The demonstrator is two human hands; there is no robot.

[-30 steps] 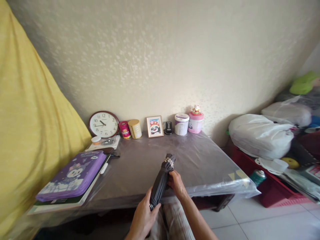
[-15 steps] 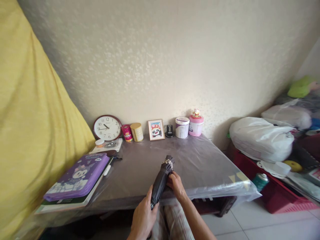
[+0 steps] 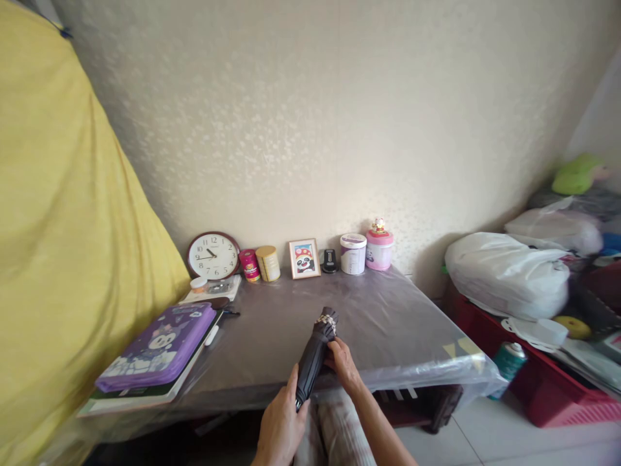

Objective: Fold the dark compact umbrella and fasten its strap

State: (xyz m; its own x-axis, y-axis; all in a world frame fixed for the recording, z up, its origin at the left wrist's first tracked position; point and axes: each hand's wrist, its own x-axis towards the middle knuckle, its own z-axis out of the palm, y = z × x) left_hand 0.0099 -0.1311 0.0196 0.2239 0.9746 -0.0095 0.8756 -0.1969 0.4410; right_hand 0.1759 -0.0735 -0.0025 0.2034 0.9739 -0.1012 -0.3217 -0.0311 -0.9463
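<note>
A folded black umbrella point(image 3: 312, 362) slants over the table's front edge, its patterned end pointing up and away from me. My left hand point(image 3: 281, 421) is wrapped round its lower end, with the thumb and a finger along the sides. On the right of the upper part, my right hand point(image 3: 343, 366) has its fingers closed against the umbrella; what the fingertips pinch is hidden behind it. Beneath lies the grey table point(image 3: 272, 323) under a clear plastic sheet.
A purple case point(image 3: 160, 346) lies on books at the left, near a yellow curtain point(image 3: 87, 226). Along the wall stand a clock point(image 3: 213, 256), tins point(image 3: 268, 263), a framed panda picture point(image 3: 305, 259) and tubs point(image 3: 353, 254). Bags point(image 3: 509, 275) and a red crate point(image 3: 557, 398) sit right.
The view has shifted slightly, so the scene sits a little lower. Both hands keep their hold on the umbrella, with hardly any other movement.
</note>
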